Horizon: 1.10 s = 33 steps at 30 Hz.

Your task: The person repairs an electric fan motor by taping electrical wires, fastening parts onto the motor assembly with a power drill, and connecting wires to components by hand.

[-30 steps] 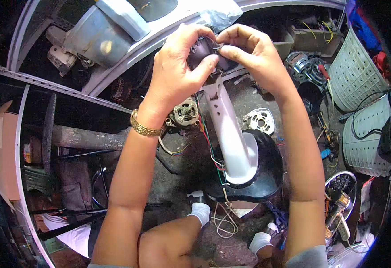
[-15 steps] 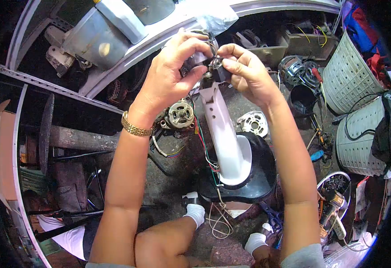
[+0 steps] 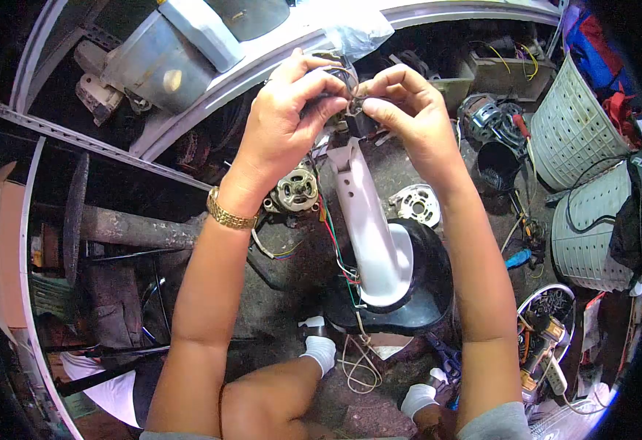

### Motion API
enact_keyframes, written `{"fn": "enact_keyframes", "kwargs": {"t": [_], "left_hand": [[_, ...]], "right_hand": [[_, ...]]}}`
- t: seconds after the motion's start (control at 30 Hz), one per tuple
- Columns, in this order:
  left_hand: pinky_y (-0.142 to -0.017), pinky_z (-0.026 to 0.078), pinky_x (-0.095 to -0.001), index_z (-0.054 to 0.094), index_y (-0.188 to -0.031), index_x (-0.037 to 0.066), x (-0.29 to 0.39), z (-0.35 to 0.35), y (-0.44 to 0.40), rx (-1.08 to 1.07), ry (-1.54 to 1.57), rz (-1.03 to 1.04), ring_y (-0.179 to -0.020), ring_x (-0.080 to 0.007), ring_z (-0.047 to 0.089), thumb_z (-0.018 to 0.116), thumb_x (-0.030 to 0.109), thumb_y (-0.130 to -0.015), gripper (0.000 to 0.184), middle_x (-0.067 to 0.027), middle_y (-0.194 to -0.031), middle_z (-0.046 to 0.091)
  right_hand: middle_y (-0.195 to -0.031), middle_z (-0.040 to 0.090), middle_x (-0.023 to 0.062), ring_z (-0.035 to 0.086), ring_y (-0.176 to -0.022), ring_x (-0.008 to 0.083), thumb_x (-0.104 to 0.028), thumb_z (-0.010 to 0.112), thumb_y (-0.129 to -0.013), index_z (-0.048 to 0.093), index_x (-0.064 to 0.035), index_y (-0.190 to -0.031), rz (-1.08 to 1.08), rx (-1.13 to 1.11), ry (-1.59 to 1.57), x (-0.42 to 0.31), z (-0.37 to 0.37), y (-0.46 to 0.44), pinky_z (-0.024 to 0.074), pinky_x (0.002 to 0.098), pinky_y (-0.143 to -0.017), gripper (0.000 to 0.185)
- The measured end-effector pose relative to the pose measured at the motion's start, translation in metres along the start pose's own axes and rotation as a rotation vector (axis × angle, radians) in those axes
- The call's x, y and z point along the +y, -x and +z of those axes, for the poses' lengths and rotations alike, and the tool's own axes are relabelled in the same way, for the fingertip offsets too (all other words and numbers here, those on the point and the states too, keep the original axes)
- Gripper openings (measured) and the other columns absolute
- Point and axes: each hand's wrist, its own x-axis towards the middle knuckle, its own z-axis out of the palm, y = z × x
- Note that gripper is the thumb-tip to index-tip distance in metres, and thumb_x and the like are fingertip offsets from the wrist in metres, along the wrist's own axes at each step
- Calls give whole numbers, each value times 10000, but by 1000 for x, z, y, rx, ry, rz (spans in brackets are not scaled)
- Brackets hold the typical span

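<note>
My left hand (image 3: 295,110) and my right hand (image 3: 412,114) meet above the top of a white fan stand (image 3: 369,220). Their thumbs and fingers pinch a small dark part with a looped wire (image 3: 354,106); its exact kind is too small and covered to make out. The stand rises from a black base (image 3: 427,293), with red, green and white wires (image 3: 333,246) running down its left side. On the floor left of the stand lies an open fan motor (image 3: 297,189). A pale round slotted motor cover (image 3: 419,206) lies to its right.
Another motor (image 3: 488,116) and a black cup (image 3: 497,163) stand at right, near white perforated baskets (image 3: 581,132). A cordless drill (image 3: 544,348) lies by a bowl of screws (image 3: 554,299). Scissors (image 3: 447,358) and a cord (image 3: 361,374) are near the feet.
My right hand's fingers have opened out slightly and shifted around the small part. My left thumb has moved closer to the right fingertips. The stand and floor items stay put.
</note>
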Motion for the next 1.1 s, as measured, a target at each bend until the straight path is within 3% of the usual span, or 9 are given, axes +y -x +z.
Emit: {"fn": "enact_keyframes", "kwargs": {"t": [0.13,0.23,0.33,0.47,0.77,0.87,0.97,1.03,1.1], "left_hand": [[-1066,388,-434,655,-885,28,2,10,4,111,-3,-76,-950,-292,621,698,98,-815,108,-110,-964,642],[-986,432,-381,659,-894,30,3,10,4,111,74,-149,-931,-269,610,694,101,-826,104,-89,-960,641],[-883,461,-347,662,-890,32,1,12,3,129,55,-95,-920,-252,596,691,104,-835,95,-78,-960,641],[-862,470,-334,676,-895,43,1,11,3,114,61,-100,-949,-247,597,694,94,-831,84,-76,-978,642],[-861,476,-350,694,-903,44,-4,7,4,56,23,-67,-997,-268,603,701,95,-819,99,-110,-1043,634],[-858,475,-361,686,-907,33,-4,6,4,40,15,-80,-993,-276,597,697,108,-813,121,-120,-1052,628],[-852,474,-369,670,-901,16,-5,-1,1,4,56,-71,-978,-286,589,699,133,-781,170,-128,-1041,617],[-850,473,-372,661,-895,8,0,-2,0,-29,107,-57,-969,-292,584,702,151,-758,203,-131,-1026,610],[-853,470,-379,651,-876,4,7,4,1,16,-40,-47,-957,-304,577,705,177,-719,239,-136,-991,595]], "right_hand": [[-867,671,26,613,-764,76,-77,734,-835,604,-54,-963,-76,54,111,-8,8,-1,506,241,-670,184],[-826,666,8,602,-741,59,-67,736,-834,626,-47,-872,-44,175,-86,-9,15,2,494,219,-651,119],[-770,663,-2,597,-710,43,-54,735,-835,643,-32,-834,-105,167,149,-6,16,5,488,212,-627,94],[-772,673,-9,595,-694,38,-46,734,-831,672,-22,-840,-114,223,96,-4,20,9,486,208,-619,68],[-830,709,11,610,-713,40,-39,739,-812,711,-28,-922,-199,249,289,-3,21,11,492,218,-620,114],[-823,702,108,668,-700,151,-41,713,-822,690,-34,-953,-347,117,534,-5,16,7,512,266,-633,133],[-823,698,120,681,-703,193,-70,699,-840,674,-33,-941,-307,107,579,-9,18,7,516,279,-636,110],[-821,703,117,683,-713,172,-96,691,-854,658,-17,-934,-314,117,525,-3,22,7,518,280,-643,117],[-814,703,88,669,-724,127,-82,688,-864,654,-3,-928,-265,194,419,-2,24,9,519,270,-649,107]]}}
